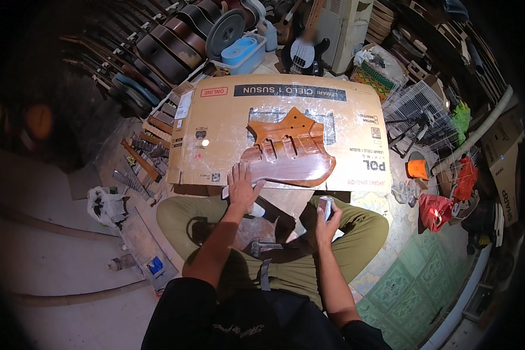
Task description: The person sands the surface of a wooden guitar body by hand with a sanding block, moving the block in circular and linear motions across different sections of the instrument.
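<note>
A glossy brown electric guitar body (300, 166) with pickup cutouts and small drilled holes lies flat on a cardboard sheet (356, 128) in front of me. My left hand (242, 185) rests with outstretched fingers at the body's near left edge, the fingertips touching the wood. Over my right knee, my right hand (329, 223) is closed round a small block (325, 204) with a pale face and a reddish-brown side. That hand is apart from the guitar body. Part of the block is hidden by my fingers.
Rows of guitars (163, 49) stand at the far left, beside a blue basin (239, 51). A black guitar (306, 55) leans beyond the cardboard. Wire racks (417, 111) and a red bag (435, 211) lie to the right; wood pieces (140, 160) and a white plastic bag (106, 205) to the left.
</note>
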Tool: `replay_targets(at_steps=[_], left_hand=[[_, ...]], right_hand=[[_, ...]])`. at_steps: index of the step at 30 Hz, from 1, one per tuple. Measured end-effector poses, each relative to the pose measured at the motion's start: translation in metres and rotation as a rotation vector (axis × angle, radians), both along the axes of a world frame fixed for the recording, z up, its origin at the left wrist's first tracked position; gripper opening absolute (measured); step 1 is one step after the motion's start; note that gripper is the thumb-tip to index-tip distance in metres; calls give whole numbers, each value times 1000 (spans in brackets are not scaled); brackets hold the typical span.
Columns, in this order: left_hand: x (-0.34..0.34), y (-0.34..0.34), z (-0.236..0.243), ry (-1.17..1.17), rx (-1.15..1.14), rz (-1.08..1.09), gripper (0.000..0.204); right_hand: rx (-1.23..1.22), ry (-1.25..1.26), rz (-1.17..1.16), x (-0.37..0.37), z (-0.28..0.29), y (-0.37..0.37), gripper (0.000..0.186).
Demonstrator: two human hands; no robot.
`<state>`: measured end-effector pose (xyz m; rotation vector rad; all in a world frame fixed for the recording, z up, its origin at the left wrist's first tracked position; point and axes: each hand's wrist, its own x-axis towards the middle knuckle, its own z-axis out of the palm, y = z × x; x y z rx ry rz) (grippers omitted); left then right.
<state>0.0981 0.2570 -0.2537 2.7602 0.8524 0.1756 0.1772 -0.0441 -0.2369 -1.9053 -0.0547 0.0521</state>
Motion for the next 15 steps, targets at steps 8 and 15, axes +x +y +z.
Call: replay_targets(at_steps=[8,15], left_hand=[[1,-8,12,65,-65,15,92],[12,-29,24,122,-65,-62,90]], right_hand=[[-34,4,-4,3,-1,-8,49],[-52,-14,-14,8,-6,-18,48]])
